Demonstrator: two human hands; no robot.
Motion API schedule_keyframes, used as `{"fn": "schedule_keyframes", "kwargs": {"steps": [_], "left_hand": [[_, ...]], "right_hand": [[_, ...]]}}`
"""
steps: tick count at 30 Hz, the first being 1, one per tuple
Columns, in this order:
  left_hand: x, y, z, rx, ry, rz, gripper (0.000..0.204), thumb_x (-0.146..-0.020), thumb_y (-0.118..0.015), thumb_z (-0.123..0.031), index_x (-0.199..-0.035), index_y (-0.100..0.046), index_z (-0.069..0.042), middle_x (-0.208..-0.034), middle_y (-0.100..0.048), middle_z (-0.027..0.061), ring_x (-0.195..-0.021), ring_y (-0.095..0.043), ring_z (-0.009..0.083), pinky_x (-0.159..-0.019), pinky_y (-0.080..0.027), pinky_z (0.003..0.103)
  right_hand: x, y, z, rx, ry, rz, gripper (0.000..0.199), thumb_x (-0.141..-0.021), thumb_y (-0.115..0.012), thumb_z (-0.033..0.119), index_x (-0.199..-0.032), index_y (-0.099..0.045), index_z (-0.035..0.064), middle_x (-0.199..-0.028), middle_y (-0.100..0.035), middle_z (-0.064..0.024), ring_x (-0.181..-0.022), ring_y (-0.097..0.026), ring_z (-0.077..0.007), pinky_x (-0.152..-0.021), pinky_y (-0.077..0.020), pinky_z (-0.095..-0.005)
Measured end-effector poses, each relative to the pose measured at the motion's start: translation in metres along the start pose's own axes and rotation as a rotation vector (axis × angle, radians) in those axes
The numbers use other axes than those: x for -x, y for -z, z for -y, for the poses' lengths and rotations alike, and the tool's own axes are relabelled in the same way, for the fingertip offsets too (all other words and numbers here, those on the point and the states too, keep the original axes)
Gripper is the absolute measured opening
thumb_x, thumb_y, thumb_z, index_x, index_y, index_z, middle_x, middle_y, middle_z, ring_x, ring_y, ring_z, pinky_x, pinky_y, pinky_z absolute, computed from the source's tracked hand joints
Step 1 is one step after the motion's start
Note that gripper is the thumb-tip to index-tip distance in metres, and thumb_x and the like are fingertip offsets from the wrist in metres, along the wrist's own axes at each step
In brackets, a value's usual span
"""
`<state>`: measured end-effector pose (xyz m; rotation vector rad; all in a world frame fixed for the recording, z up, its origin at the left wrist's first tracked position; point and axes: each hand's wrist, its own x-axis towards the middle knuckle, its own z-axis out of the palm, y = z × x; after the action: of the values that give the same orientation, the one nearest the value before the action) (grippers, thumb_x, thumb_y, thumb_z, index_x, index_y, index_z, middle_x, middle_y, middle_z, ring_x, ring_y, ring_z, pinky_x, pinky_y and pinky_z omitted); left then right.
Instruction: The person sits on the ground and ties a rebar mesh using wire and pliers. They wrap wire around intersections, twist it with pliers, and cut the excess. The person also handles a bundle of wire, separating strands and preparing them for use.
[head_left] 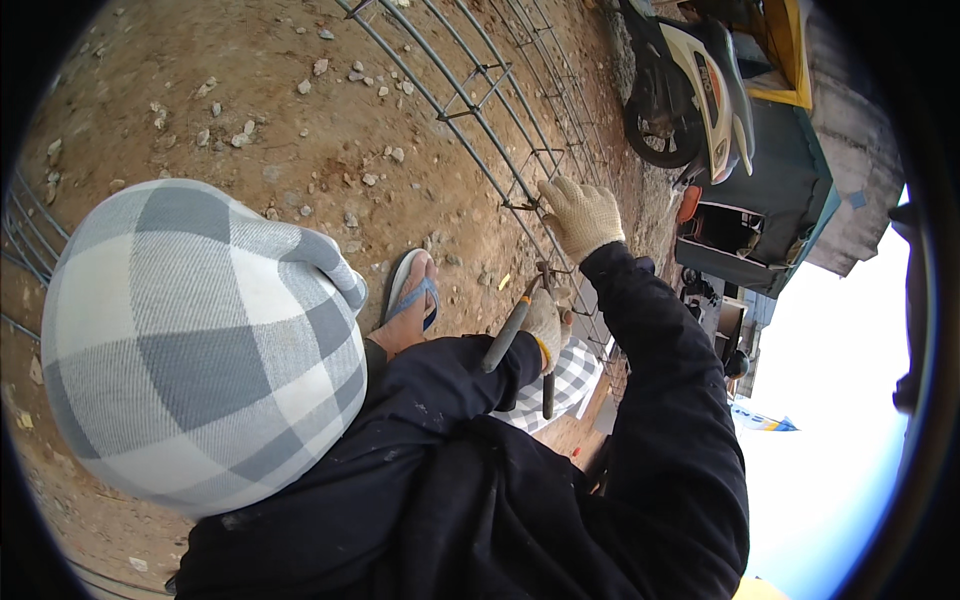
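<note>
My left hand (543, 325), in a cream knit glove, is closed around the grey-gripped handles of a pair of pincers (510, 328). The tool's jaws meet the bars of a steel rebar cage (485, 155). Farther along the same cage, my right hand (583, 220), gloved alike, has its fingers curled onto a bar near a crossing. The fingertips are partly hidden, and any tie wire there is too small to make out. Dark sleeves cover both my arms. My knees wear grey-and-white checked cloth (200, 340), and a sandalled foot (410, 295) rests on the dirt.
Brown ground with scattered stones (240, 135) lies beside the cage. A second run of bar mesh (548, 60) stands beyond it. Farther off are a parked motorbike (690, 95) and a dark green shelter (770, 190). More curved bars (35, 230) show at the far left.
</note>
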<state>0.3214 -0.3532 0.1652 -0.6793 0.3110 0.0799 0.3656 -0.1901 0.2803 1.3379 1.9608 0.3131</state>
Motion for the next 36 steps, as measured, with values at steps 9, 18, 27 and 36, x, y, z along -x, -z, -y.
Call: {"fn": "schedule_keyframes", "kwargs": {"steps": [9,18,27,36], "left_hand": [[0.004,-0.013,-0.002,0.11,-0.014,-0.212,0.047,-0.093,-0.046,-0.06,-0.089,-0.058,-0.015,-0.068,-0.058,0.0094,-0.054,-0.053,0.0244,-0.051,-0.042,0.039],[-0.026,-0.023,-0.004,0.154,-0.271,-0.122,0.046,-0.096,-0.048,-0.061,-0.093,-0.06,-0.017,-0.08,-0.064,0.0107,-0.063,-0.059,0.0322,-0.073,-0.053,0.046],[0.034,-0.046,-0.033,-0.002,-0.063,0.331,0.042,-0.096,-0.06,-0.044,-0.123,-0.061,-0.012,-0.108,-0.068,0.0129,-0.094,-0.07,0.027,-0.08,-0.059,0.044],[0.095,-0.046,-0.101,-0.34,0.115,0.613,0.038,-0.097,-0.062,-0.03,-0.131,-0.052,-0.015,-0.123,-0.063,0.0149,-0.105,-0.068,0.0339,-0.086,-0.058,0.049]], "right_hand": [[-0.011,-0.004,0.012,-0.207,-0.239,0.405,0.033,-0.089,-0.065,0.027,-0.119,-0.064,0.0131,-0.104,-0.069,-0.0089,-0.101,-0.066,-0.0291,-0.09,-0.048,-0.0453],[0.108,0.05,0.058,-1.573,-1.152,0.624,0.064,-0.093,-0.063,0.05,-0.14,-0.047,0.0092,-0.09,-0.065,-0.0106,-0.07,-0.067,-0.021,-0.059,-0.0554,-0.0346],[0.145,0.09,0.03,-0.927,-0.873,0.304,0.027,-0.098,-0.056,0.024,-0.11,-0.069,0.0035,-0.073,-0.069,-0.013,-0.069,-0.07,-0.0237,-0.067,-0.0538,-0.0347],[0.05,0.126,-0.04,-0.21,-0.235,0.449,0.024,-0.095,-0.055,0.031,-0.098,-0.067,0.0106,-0.085,-0.069,-0.0155,-0.084,-0.067,-0.0377,-0.072,-0.0516,-0.0514]]}}
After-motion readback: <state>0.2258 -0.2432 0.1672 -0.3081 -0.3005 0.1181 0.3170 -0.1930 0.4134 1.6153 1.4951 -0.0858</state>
